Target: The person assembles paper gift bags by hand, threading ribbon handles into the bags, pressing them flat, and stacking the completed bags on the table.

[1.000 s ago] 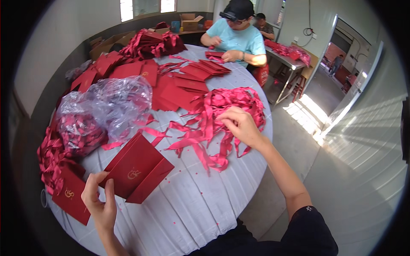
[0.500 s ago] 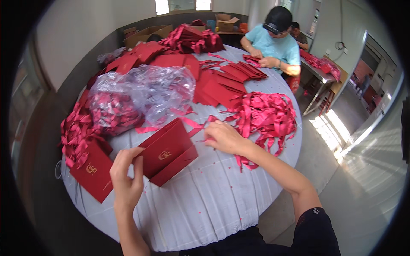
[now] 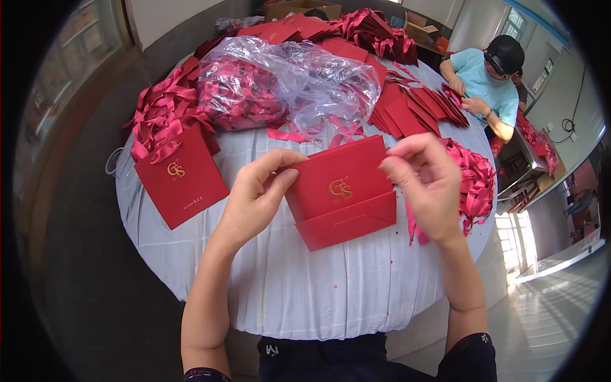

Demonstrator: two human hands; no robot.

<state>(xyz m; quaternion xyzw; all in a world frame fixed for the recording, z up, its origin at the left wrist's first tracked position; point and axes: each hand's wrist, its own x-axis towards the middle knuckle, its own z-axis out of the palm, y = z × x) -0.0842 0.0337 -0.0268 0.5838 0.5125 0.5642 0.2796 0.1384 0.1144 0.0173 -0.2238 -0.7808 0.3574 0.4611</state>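
Note:
A red paper gift bag [image 3: 344, 191] with a gold emblem is held up over the table, its base panel folded up against the front. My left hand [image 3: 258, 197] pinches its upper left edge between thumb and fingers. Beside its upper right corner, my right hand [image 3: 429, 184] has thumb and fingers curled together; whatever lies between them is hidden. Pink ribbon [image 3: 471, 181] lies in a heap just behind and right of that hand. Another red gift bag [image 3: 181, 181] lies to the left, with ribbon handles [image 3: 162, 118] draped over its top.
A clear plastic bag [image 3: 242, 95] stuffed with pink ribbon lies across the table's middle. Flat red bags [image 3: 414, 105] are stacked behind it, with more at the back. A person in a light blue shirt [image 3: 487, 89] works at the far right. Cardboard boxes [image 3: 420, 28] stand behind.
My right hand has come from the ribbon heap to the bag's right edge. The view has turned, and the held bag now faces me more squarely. My left hand keeps its pinch.

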